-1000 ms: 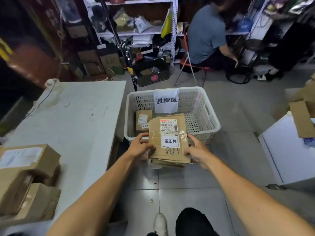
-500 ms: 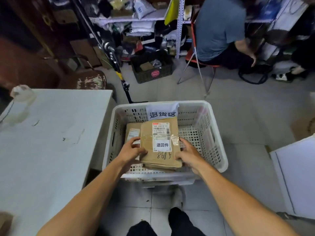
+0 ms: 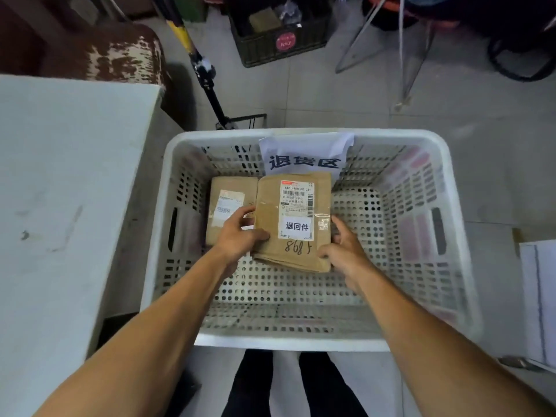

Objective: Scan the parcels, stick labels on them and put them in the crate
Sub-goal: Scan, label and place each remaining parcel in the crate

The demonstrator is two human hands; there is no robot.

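A flat brown paper parcel (image 3: 270, 218) with a shipping label, a white sticker and handwritten digits is inside the white perforated crate (image 3: 421, 236). My left hand (image 3: 240, 233) grips its left edge and my right hand (image 3: 343, 248) grips its right edge. The parcel lies low in the crate, near the floor of it; whether it rests on the bottom I cannot tell. To its left, a smaller brown box (image 3: 222, 191) with a white label sits in the crate, touching the parcel. A paper sign (image 3: 307, 152) hangs on the crate's far wall.
A white table (image 3: 60, 206) stands left of the crate. A black tripod pole (image 3: 207, 82) and a dark crate (image 3: 276, 34) are on the tiled floor behind. Chair legs (image 3: 400, 55) stand at the back right. A white cabinet edge (image 3: 538, 296) is at the right.
Both hands have carried the parcel from above the crate's near rim down into the crate beside the small box. The camera has tilted down and closer.
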